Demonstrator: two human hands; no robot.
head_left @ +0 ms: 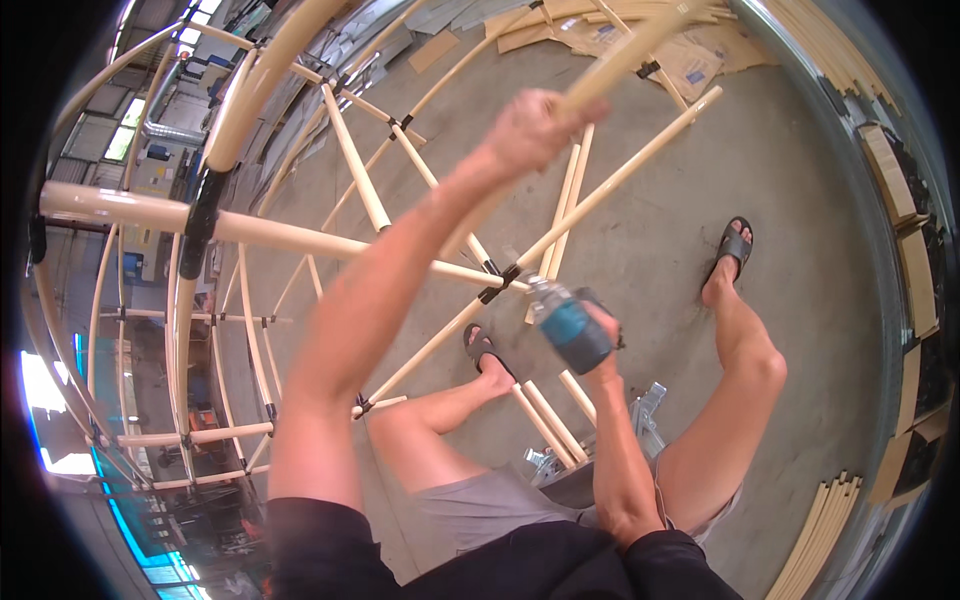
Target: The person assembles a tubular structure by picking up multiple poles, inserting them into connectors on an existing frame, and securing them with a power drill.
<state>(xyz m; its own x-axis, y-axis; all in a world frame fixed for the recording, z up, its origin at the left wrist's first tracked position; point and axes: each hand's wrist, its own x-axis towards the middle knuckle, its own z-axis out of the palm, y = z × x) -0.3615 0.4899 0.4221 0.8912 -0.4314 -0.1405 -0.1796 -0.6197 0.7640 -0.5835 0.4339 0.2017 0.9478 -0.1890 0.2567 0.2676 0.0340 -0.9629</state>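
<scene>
Your left hand (535,128) is blurred, so its fingers cannot be separated one from another. The cream pole (630,55) in it leaves the view through the upper edge, and its lower part goes behind your left forearm (400,250). This forearm also covers a piece of the long pole (290,237). In your right hand (603,328), the power drill (572,328) is smeared; whether its tip touches the black joint (510,273), you cannot tell. Your right forearm (620,450) partly hides the silver metal pieces (648,415), whose details are too small to read. The pole bundle (820,530) is cut by the dark rim.
</scene>
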